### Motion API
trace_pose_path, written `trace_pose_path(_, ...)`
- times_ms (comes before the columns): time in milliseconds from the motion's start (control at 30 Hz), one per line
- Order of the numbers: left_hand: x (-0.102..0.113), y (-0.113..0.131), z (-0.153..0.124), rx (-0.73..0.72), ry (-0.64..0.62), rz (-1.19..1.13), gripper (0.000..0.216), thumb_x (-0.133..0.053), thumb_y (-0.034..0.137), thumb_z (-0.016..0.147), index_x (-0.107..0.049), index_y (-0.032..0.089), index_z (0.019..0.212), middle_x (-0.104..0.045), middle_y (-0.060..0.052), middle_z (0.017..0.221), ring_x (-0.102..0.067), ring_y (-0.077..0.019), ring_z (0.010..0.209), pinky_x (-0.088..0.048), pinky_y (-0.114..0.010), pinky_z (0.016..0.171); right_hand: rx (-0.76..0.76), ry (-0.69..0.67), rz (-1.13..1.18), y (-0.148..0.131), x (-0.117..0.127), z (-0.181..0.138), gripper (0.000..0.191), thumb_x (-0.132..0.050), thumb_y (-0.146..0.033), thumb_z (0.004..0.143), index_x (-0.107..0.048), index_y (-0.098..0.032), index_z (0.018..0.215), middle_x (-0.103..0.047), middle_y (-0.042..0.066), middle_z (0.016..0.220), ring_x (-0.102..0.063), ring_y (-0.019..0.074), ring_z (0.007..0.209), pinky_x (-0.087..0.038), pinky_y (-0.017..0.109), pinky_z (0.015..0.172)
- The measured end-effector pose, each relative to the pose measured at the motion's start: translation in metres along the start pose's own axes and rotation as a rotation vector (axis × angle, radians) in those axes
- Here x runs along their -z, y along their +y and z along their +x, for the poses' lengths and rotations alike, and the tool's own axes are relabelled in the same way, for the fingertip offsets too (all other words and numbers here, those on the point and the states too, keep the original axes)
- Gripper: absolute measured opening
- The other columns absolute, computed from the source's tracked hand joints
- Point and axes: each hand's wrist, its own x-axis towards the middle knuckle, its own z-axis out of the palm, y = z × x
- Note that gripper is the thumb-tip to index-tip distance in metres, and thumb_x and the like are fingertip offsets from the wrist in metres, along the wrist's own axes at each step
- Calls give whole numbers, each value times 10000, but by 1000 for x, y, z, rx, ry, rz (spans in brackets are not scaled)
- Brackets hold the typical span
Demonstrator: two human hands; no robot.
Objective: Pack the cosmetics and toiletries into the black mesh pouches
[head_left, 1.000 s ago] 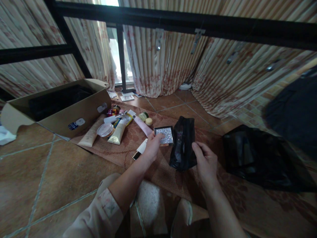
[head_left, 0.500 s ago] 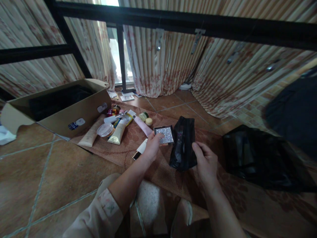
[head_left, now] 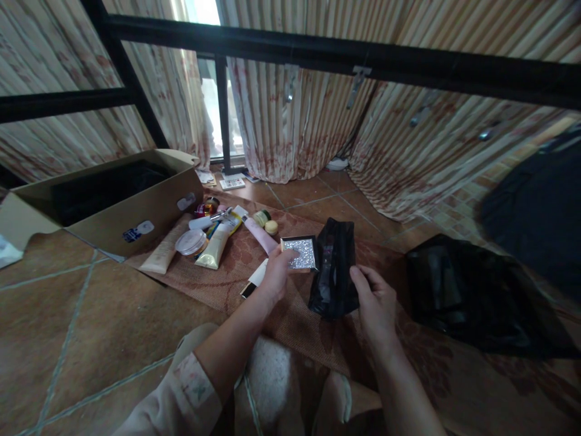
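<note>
My left hand [head_left: 275, 275] is closed on a flat square case with a silver glitter top [head_left: 299, 253], held just above the brown mat [head_left: 290, 315]. My right hand [head_left: 374, 301] grips the lower edge of a small black pouch [head_left: 333, 266], which stands upright right beside the glitter case. The pouch's mouth faces up and toward the case. A dark tube with a gold end [head_left: 254, 280] lies on the mat under my left wrist.
Several cosmetic tubes and jars [head_left: 218, 230] lie on the mat's far left, beside an open cardboard box [head_left: 109, 200]. A large black bag [head_left: 472, 297] lies to the right. Curtains and a black metal frame [head_left: 318, 48] stand behind. My knees [head_left: 272, 375] are below.
The view has shifted slightly. My left hand has kept the glitter case close to the pouch's side; my right hand keeps its grip on the pouch.
</note>
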Motion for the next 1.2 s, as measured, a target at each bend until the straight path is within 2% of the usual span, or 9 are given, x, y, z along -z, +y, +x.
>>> trace_pose_path(167,-1,3,-2,-40,-49,54,227,-684,202,538,-641,155,756,-661,4,664,-608,-143,612,-494,-272,648,3,-3,-13,3,0,1,372,-644,-513,768,-716,-170,894,-690,23,786,-602,174,721,-437,262,637)
trace_pose_path(367,1,0,0,-79,-42,108,260,-705,192,527,-650,150,777,-679,-7,722,-603,-135,632,-490,-277,672,-3,-6,3,2,0,1,388,-639,-523,768,-708,-161,889,-681,25,771,-594,175,709,-437,261,624)
trace_pose_path(567,2,0,1,-151,-48,157,217,-657,175,551,-648,146,766,-671,4,708,-587,-127,635,-473,-250,653,-1,-12,-25,-1,1,0,380,-637,-525,772,-711,-170,886,-689,15,763,-596,174,707,-426,254,622)
trace_pose_path(867,1,1,0,-173,-5,164,226,-656,140,517,-626,143,741,-649,12,661,-561,-114,582,-458,-230,592,-8,-21,-13,1,1,0,378,-638,-521,775,-712,-173,905,-696,21,792,-606,178,725,-438,265,639)
trace_pose_path(1200,2,0,-1,-61,-73,163,243,-690,185,515,-649,140,751,-678,-14,694,-606,-151,620,-502,-268,611,-4,-12,-9,1,1,1,380,-644,-519,769,-708,-162,882,-687,21,761,-602,171,700,-439,251,613)
